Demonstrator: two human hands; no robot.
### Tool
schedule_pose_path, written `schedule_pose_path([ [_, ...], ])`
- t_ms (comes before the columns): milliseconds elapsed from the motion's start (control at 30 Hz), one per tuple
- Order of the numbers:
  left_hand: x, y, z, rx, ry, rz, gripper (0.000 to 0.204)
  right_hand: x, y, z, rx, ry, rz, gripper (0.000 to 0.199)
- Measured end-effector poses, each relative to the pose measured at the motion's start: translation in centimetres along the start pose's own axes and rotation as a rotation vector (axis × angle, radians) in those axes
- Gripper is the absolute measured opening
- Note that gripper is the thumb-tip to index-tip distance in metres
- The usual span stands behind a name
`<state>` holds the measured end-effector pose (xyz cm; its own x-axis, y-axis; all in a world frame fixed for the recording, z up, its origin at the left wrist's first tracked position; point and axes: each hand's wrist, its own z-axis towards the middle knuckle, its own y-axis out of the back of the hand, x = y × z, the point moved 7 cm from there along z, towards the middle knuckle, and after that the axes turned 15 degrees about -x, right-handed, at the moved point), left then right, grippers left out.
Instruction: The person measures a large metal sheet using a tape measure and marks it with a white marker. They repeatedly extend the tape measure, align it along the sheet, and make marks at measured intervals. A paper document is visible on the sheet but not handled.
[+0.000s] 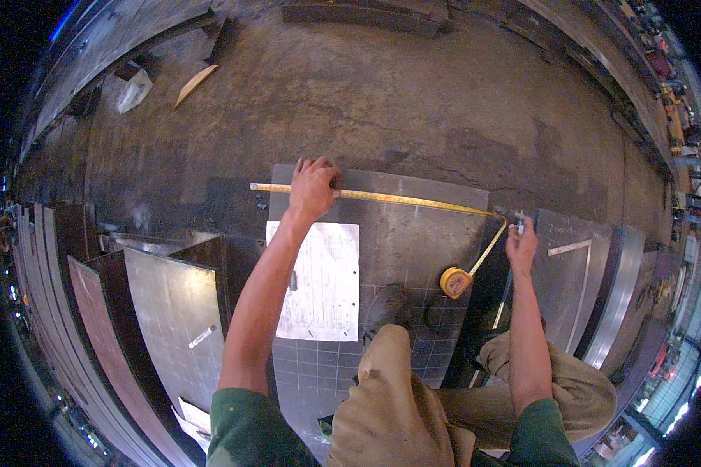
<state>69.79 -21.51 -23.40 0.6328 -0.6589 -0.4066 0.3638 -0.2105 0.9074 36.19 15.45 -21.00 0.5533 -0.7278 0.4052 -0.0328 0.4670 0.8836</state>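
Observation:
A yellow tape measure blade (401, 199) lies across the far part of a grey steel plate (420, 233), its end sticking out past the plate's left edge. My left hand (314, 191) is over the blade with fingers curled down around it. Beyond the plate's right edge the blade bends back to its round yellow case (456, 282), resting on the plate. My right hand (523, 243) is closed beside the bend, with a small pale object (519, 219) at its fingertips; its kind is unclear. A printed paper sheet (319, 300) lies below my left forearm, a small dark item on it.
Scribed grid lines cover the plate's near part, where my shoe (388, 306) stands. Steel beams (171, 288) stand at left, one bearing a white marker (202, 336). Another marked plate (572, 257) lies at right. A wood offcut (196, 84) is on the far floor.

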Motion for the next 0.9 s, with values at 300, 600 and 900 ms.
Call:
schedule_pose_path([
  [300, -0.8, 0.1, 0.0, -0.021, 0.002, -0.019, 0.029, -0.7, 0.7, 0.0, -0.158, 0.12, -0.004, 0.028],
  [600, -0.8, 0.2, 0.5, -0.002, -0.006, -0.05, 0.038, 1.1, 0.2, 0.0, -0.119, 0.079, 0.065, 0.028],
  [900, -1.0, 0.7, 0.6, -0.042, -0.004, -0.061, 0.028, 5.2, -1.2, 1.0, 0.085, 0.18, -0.088, 0.027],
])
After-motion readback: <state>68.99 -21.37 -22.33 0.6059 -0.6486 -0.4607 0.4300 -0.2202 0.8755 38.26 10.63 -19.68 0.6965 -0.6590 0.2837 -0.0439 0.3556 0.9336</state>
